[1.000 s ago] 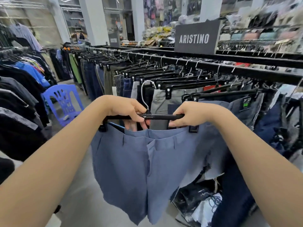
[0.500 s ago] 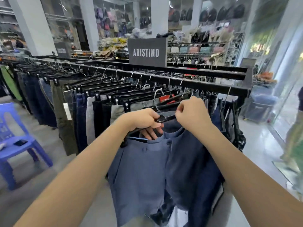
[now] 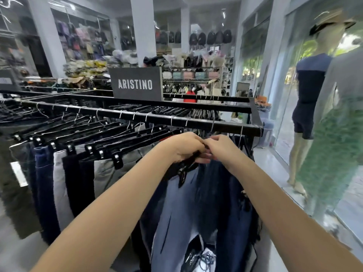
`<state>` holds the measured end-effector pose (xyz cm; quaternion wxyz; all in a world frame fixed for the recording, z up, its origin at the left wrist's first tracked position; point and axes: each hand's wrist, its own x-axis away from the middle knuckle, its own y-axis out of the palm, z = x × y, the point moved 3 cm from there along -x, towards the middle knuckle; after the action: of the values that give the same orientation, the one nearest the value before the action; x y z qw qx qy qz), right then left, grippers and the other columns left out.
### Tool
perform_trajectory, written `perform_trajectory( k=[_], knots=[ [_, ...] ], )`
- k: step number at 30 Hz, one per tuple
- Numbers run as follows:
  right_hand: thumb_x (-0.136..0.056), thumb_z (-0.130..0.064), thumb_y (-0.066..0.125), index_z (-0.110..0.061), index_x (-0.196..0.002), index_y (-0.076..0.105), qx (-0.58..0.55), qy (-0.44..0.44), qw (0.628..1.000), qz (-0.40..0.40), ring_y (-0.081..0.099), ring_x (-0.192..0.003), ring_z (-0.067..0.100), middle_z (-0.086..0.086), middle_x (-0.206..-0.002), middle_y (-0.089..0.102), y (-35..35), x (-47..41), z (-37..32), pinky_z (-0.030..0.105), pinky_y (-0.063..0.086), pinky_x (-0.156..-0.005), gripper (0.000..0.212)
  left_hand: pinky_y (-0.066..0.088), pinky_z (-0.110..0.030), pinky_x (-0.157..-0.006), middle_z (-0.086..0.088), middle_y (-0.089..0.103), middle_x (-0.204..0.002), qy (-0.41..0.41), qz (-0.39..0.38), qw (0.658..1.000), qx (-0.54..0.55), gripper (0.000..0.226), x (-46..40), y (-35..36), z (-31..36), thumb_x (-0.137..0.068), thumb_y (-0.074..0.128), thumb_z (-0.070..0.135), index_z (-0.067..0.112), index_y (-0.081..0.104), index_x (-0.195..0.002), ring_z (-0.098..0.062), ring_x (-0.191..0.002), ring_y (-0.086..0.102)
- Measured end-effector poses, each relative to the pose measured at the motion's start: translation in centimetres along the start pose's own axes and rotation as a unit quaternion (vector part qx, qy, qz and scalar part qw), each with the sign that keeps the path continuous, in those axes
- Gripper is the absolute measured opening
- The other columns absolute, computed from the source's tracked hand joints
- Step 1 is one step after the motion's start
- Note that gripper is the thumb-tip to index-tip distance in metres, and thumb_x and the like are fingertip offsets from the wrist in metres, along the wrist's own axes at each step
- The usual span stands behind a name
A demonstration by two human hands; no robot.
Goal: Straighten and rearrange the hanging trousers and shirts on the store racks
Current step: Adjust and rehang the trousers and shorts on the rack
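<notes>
- Hands together at the near rail's right end: left hand [image 3: 185,147] and right hand [image 3: 222,148] meet knuckle to knuckle just below the rack rail [image 3: 196,125].
- Left hand fingers curl round the black clip hanger [image 3: 184,166]; the bar slants down and away from the fist, one clip showing below it.
- Right hand fingers also curled, pinching at the hanger's top where the hook should be. Hook itself hidden behind both hands; cannot tell whether it sits on the rail.
- Blue trousers [image 3: 176,213] hang from that hanger, dropping between the forearms, beside darker navy trousers [image 3: 222,193] to their right.
- Row of hung trousers [image 3: 64,173] to the left sits evenly on its clips, grey, navy and black side by side.
- Brand sign [image 3: 137,84] stands on the far rail; mannequin [image 3: 310,91] by the glass at right.
- Step in hand, as judged: re-hanging the blue pair at the rail's end.
- Next move likely calls for lifting the hook over the rail, levelling the slanted bar, then letting go and smoothing the legs so they fall straight.
- Risk: tilted bar may let the waistband slip from a clip.
</notes>
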<state>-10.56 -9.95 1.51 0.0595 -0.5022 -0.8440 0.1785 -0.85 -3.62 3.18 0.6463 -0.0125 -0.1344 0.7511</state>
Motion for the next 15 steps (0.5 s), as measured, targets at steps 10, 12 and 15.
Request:
perform_trajectory(
  k=[10,12,15],
  knots=[
    [-0.104,-0.035,0.037,0.001,-0.109,0.064,0.166,0.075,0.977,0.109,0.06,-0.099,0.034,0.019,-0.106,0.064,-0.4,-1.7,1.1,0.028,0.036,-0.067,0.045,0.06,-0.03,-0.069,-0.018,0.067,-0.08,0.012,-0.041,0.999,0.014,0.018,-3.1,1.2,-2.2,-0.09,0.048,-0.01,-0.006,0.064,-0.099,-0.027,-0.078,0.066],
    [-0.105,-0.031,0.038,-0.001,-0.116,0.065,0.199,0.073,0.969,0.13,0.059,-0.11,0.035,0.02,-0.116,0.064,-0.2,-1.5,1.0,0.03,0.039,-0.075,0.042,0.05,-0.049,-0.096,-0.03,0.066,-0.102,0.022,-0.056,0.998,0.015,0.021,-3.4,0.9,-3.1,-0.085,0.056,-0.003,-0.006,0.065,-0.104,-0.037,-0.098,0.064],
    [-0.101,-0.028,0.049,-0.003,-0.109,0.07,0.219,0.052,0.962,0.157,0.062,-0.101,0.032,0.017,-0.11,0.068,0.1,-1.4,1.3,0.029,0.042,-0.076,0.033,0.053,-0.048,-0.085,-0.024,0.068,-0.093,0.055,-0.032,0.995,-0.082,0.028,-4.4,0.6,-3.9,-0.077,0.064,0.011,-0.002,0.067,-0.101,-0.027,-0.082,0.063]
  ],
)
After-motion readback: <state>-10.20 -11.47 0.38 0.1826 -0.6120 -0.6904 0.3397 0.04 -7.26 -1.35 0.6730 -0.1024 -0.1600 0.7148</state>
